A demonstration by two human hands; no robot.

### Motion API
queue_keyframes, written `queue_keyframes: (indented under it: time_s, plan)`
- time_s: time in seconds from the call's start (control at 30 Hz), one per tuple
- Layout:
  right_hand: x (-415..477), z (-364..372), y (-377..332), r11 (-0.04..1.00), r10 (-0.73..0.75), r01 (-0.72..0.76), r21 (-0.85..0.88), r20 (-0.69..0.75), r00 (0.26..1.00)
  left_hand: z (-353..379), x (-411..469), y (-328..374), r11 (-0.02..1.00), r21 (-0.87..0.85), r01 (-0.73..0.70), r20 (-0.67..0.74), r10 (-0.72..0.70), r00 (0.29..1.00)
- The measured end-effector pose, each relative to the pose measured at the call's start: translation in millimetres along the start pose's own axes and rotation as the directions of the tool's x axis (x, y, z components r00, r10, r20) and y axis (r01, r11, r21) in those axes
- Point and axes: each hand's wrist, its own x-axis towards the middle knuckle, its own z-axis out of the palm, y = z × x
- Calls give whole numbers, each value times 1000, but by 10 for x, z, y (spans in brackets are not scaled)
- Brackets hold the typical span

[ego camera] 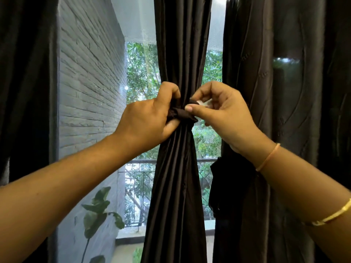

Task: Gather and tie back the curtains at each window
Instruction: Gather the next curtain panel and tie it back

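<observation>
A dark brown curtain [178, 54] hangs in the middle of the window, bunched into a narrow waist at hand height. A matching dark fabric tie-back band [181, 113] wraps around that waist. My left hand [146, 120] grips the left end of the band and the gathered cloth, thumb underneath. My right hand [218, 112] pinches the band's right end between thumb and forefinger, with a small white piece showing at the fingertips. A second dark curtain [266, 73] hangs loose on the right.
Another dark curtain [24, 82] covers the left edge. Through the mesh screen I see a grey brick wall [89, 82], a balcony railing [133, 186], trees and a leafy plant [98, 211]. A dark fabric piece [226, 188] hangs by the right curtain.
</observation>
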Motion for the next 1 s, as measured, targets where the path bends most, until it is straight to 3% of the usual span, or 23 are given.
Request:
queue_keyframes:
  time_s: [0.1, 0.2, 0.33, 0.43, 0.53, 0.63, 0.8, 1.0]
  plan:
    - [-71, 46, 41, 999, -11, 14, 30, -95, 995, 14, -5, -38, 987, -158, 23, 114, -5, 994]
    - [-83, 66, 51, 1000, 30, -30, 7, -56, 998, 11, -35, -78, 959, -280, 36, 162, 11, 987]
    - [-151, 56, 95, 990, -16, 7, -138, -69, 998, 11, -101, -179, 896, -435, 84, 103, -43, 994]
    - [-222, 43, 101, 986, -41, 28, -163, -80, 996, -2, -138, -329, 944, -310, 114, 35, -109, 993]
    - [-276, 5, 76, 983, -56, 44, -178, -64, 996, -53, -145, -507, 997, -73, 17, 29, -15, 999]
    - [-315, 7, 21, 990, -72, 67, -123, -38, 997, -112, -141, -649, 998, 37, -56, 97, 52, 994]
    - [-322, 46, 39, 999, -32, 30, -45, -45, 998, -56, -153, -793, 993, 75, -94, 123, 84, 989]
    - [-222, 164, 279, 968, 251, -249, 35, -102, 963, 83, -429, -711, 999, 19, -33, 158, 29, 987]
